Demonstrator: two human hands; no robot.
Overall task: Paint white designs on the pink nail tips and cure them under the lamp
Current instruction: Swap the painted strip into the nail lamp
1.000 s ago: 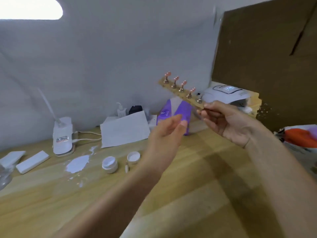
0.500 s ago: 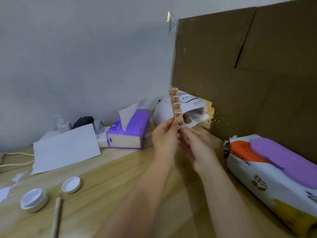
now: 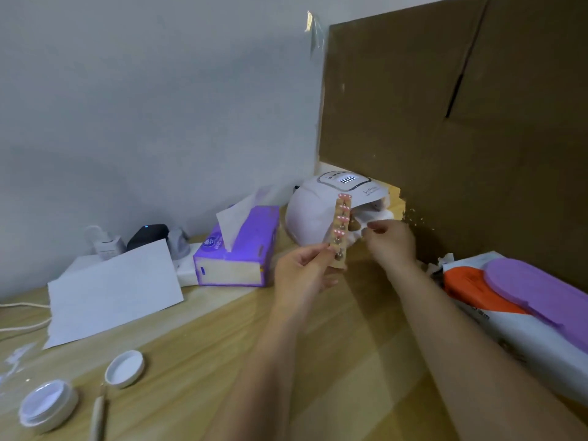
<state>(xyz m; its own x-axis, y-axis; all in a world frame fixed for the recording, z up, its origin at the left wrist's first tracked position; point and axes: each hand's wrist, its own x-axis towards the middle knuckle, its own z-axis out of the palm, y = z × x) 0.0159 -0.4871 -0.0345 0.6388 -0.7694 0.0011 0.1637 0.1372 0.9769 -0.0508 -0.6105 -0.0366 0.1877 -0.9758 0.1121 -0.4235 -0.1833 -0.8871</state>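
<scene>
Two hands in play, only one doing the holding: the left hand [image 3: 302, 272] has fingers and thumb pinched on the bottom end of the wooden strip [image 3: 340, 232], so the strip stands nearly upright, tilted a touch toward the right. Holding it by the bare end makes sense to me, it keeps fingers off anything wet. Up from the pinch run the little metal pegs, and the pink nail tips [image 3: 343, 207] sit on them with white marks on them, though they're too small to say what the design is. The lowest peg or two just above the fingers look bare, can't be sure

Right hand [image 3: 389, 241] is just beside the strip, not touching it as far as I can tell, fingers loosely curled with nothing in them that I can make out. It sits between the strip and the mouth of the lamp [image 3: 318, 214], so my guess is it's clearing the way or about to guide the strip in

Lamp is right behind the strip, white dome, display lit on top, opening facing the right hand, so painting looks done and this is the curing step

Farther out on the left-hand side: purple tissue box [image 3: 237, 253], sheet of paper [image 3: 111, 291], then an open jar [image 3: 47, 405], its lid [image 3: 124, 368] and a thin brush [image 3: 97, 418] lying near the forearm. Opposite side, a wipes pack [image 3: 525, 300] against the cardboard [image 3: 461, 122]
</scene>
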